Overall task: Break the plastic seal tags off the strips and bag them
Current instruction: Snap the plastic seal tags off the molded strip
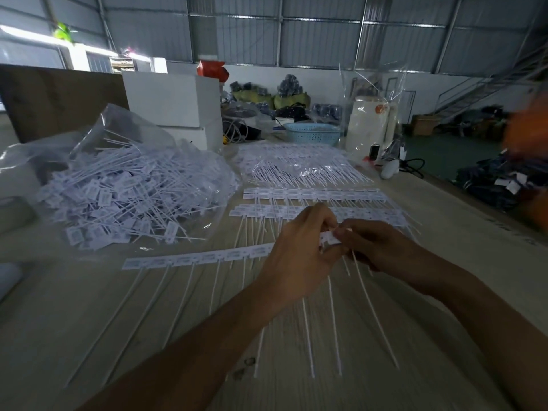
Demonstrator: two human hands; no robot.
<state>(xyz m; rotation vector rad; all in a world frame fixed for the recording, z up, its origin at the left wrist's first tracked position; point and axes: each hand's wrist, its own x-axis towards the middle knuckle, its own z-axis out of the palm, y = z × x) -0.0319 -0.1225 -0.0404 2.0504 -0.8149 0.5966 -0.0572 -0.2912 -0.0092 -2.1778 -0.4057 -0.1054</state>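
Observation:
A white strip of joined seal tags [195, 258] runs left from my hands across the wooden table [415, 336], its long thin tails pointing toward me. My left hand [296, 247] pinches the strip's right end. My right hand [376, 244] grips the end tag [330, 237] right beside it, thumbs almost touching. More uncut strips [314, 194] lie in rows just beyond my hands. To the left, an open clear plastic bag [124, 137] holds a big heap of loose single tags [133, 191].
A further pile of bagged strips [299, 164] lies behind the rows. At the back stand white boxes [175, 99], a blue basket [311, 132] and a white kettle [367, 123]. An orange blurred shape [527, 126] is at the right edge.

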